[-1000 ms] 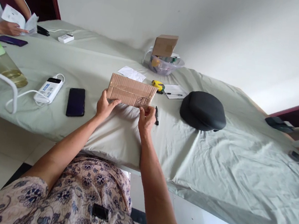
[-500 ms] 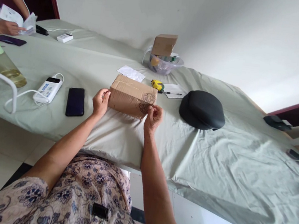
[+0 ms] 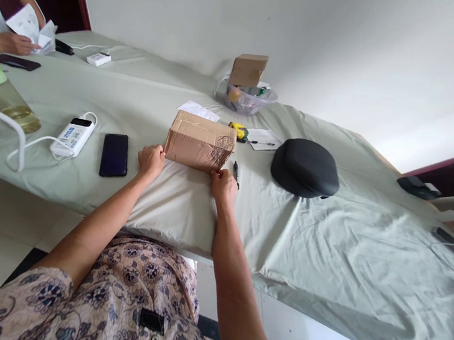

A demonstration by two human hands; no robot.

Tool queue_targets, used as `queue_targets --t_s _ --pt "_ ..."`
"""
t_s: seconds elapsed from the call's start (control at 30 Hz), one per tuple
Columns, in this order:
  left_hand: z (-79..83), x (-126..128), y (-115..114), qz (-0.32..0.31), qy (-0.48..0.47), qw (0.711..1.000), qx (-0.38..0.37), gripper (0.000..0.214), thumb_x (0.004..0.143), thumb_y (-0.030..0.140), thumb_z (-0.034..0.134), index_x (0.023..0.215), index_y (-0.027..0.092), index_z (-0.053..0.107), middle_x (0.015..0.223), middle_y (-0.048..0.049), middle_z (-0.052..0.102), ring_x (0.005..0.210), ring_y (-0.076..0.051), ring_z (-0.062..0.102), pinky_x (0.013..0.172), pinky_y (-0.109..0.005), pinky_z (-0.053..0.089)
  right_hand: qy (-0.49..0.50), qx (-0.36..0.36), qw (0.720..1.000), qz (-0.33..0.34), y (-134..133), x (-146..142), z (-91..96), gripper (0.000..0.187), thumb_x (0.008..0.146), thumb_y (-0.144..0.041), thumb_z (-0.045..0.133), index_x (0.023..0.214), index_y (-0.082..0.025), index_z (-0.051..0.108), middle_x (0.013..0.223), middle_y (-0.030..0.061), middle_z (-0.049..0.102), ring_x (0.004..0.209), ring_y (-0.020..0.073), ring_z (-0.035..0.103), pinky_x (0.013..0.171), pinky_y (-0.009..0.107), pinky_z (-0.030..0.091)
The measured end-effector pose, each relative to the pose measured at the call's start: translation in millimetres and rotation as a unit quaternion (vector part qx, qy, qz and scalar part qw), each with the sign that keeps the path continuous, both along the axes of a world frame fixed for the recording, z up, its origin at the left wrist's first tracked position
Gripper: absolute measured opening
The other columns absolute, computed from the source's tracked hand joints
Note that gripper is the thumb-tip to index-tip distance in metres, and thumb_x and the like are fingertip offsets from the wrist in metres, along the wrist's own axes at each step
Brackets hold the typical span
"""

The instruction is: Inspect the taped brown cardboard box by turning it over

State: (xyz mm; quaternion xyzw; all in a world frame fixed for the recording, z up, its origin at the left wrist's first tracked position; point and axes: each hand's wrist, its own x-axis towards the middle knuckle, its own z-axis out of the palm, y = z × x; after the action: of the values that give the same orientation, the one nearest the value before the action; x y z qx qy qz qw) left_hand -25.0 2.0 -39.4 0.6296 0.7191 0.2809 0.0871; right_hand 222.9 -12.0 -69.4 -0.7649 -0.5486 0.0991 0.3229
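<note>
Brown corrugated cardboard forms the box (image 3: 201, 143), held above or on the pale green sheet (image 3: 341, 250), left of the black case (image 3: 306, 169); contact beneath is unclear. Its long axis runs sideways, one end pointing toward the case and dipping slightly, one long side facing the wearer. Creases wrinkle it, and dark looping scrawl marks the end nearer the case. The left hand (image 3: 151, 161) pinches the corner farther from the case; the right hand (image 3: 224, 186) pinches the lower corner nearer it.
</note>
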Motion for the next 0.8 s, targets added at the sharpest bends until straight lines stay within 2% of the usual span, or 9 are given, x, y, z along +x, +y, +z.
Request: queue_targets --t_s 0.13,0.23,0.33,0.47,0.53,0.63,0.8 --pt "4.0 2.5 -5.5 -0.017 0.087 0.995 -0.037 0.017 0.095 0.022 0.052 0.1 0.019 0.068 0.114 -0.0166 0.07 0.118 -0.034 0.06 0.095 -0.046 0.046 -0.097 -0.071 0.993 0.005 -5.5 -2.9 8.1 0.013 0.089 -0.03 0.062 0.094 -0.019 0.066 0.097 0.0104 0.067 0.089 0.0249 0.063 0.08 0.035 0.046" --pt "8.0 4.8 -7.7 -0.015 0.097 0.994 -0.053 0.019 0.096 0.025 0.052 0.108 0.018 0.065 0.118 -0.0166 0.069 0.12 -0.034 0.059 0.098 -0.047 0.045 -0.091 -0.083 0.992 0.021 -7.7 -4.0 13.9 0.013 0.092 -0.03 0.06 0.096 -0.019 0.064 0.1 0.0092 0.065 0.09 0.0238 0.062 0.08 0.034 0.045" --pt "10.2 8.6 -8.8 -0.01 0.081 0.996 -0.048 0.026 0.094 0.033 0.059 0.113 0.015 0.062 0.12 -0.018 0.068 0.122 -0.035 0.059 0.1 -0.046 0.045 -0.052 -0.049 0.997 0.022 -7.9 -7.1 13.1 0.02 0.09 -0.038 0.065 0.093 -0.02 0.06 0.098 0.0074 0.064 0.089 0.0232 0.061 0.08 0.034 0.045" --pt "7.3 15.7 -10.1 0.004 0.05 0.999 -0.011 0.05 0.086 0.049 0.072 0.117 0.013 0.056 0.12 -0.0206 0.067 0.121 -0.037 0.06 0.101 -0.045 0.045 -0.001 0.029 1.0 -0.011 -7.3 -18.1 4.2 0.053 0.074 -0.06 0.079 0.097 -0.02 0.053 0.095 0.0091 0.064 0.09 0.0269 0.062 0.079 0.036 0.046" --pt "4.5 18.9 -10.7 0.018 0.033 0.999 0.007 0.06 0.081 0.054 0.077 0.117 0.012 0.054 0.119 -0.0216 0.067 0.12 -0.038 0.061 0.1 -0.046 0.046 0.017 0.069 0.997 -0.014 -6.8 -23.6 -0.5 0.063 0.068 -0.066 0.081 0.098 -0.02 0.051 0.095 0.0116 0.064 0.09 0.0291 0.062 0.079 0.038 0.047" --pt "1.1 21.7 -11.2 0.035 0.014 0.999 0.027 0.065 0.076 0.058 0.08 0.114 0.013 0.054 0.117 -0.0218 0.068 0.118 -0.039 0.062 0.099 -0.046 0.047 0.027 0.093 0.995 -0.025 -5.3 -26.8 -6.0 0.065 0.064 -0.067 0.083 0.094 -0.021 0.049 0.093 0.0118 0.063 0.088 0.03 0.062 0.078 0.041 0.047" --pt "-2.1 20.3 -8.5 0.03 -0.007 0.998 0.05 0.061 0.073 0.057 0.083 0.106 0.016 0.054 0.108 -0.0194 0.069 0.112 -0.04 0.064 0.095 -0.047 0.048 0.055 0.128 0.99 -0.01 -0.9 -18.5 -11.2 0.058 0.067 -0.066 0.081 0.084 -0.025 0.044 0.078 0.0025 0.059 0.075 0.0224 0.057 0.073 0.037 0.046"
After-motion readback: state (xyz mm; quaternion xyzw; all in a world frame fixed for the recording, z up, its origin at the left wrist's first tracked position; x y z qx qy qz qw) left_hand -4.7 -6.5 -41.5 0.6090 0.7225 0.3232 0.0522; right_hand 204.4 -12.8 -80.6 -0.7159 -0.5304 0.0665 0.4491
